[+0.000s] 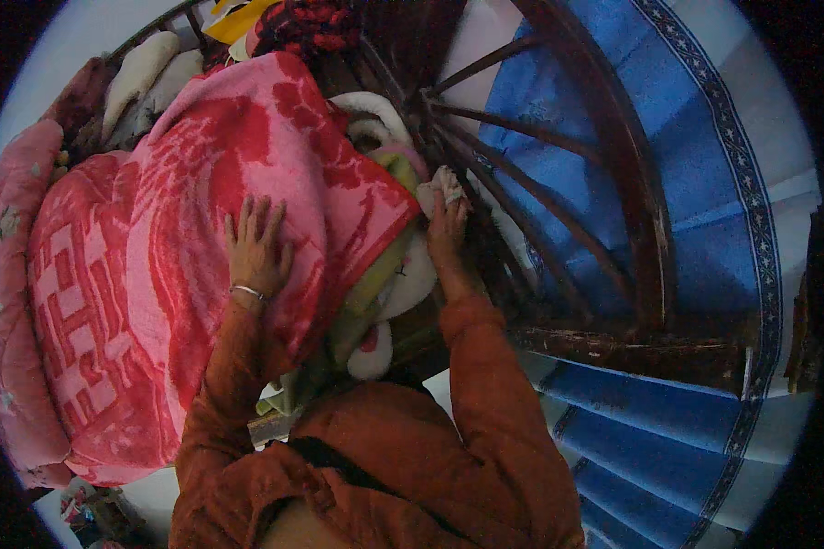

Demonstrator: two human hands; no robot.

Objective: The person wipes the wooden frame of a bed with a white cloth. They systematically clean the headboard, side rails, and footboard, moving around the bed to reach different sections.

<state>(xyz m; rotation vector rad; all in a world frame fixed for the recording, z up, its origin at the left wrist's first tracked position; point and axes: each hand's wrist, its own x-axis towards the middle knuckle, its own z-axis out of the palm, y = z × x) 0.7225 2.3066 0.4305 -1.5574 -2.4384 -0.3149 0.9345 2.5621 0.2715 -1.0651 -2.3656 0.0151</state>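
Note:
A pink and red plush blanket [199,178] lies heaped before me. My left hand [257,250] rests palm down on it, fingers spread, a metal bangle at the wrist. In my right hand [448,223], beside the blanket's right corner, is a crumpled off-white cloth [446,184], held near the dark wooden bars. Under the blanket's right edge show a green cloth [367,288] and a white plush item [412,278]; how far they run beneath is hidden.
A curved dark wooden bed end [649,206] with radiating bars stands at right. Blue cloth [700,274] with a patterned border hangs beyond it. A rolled pink quilt [14,288] lies along the left. Cream bedding [141,82] and a yellow item [237,24] lie at the far end.

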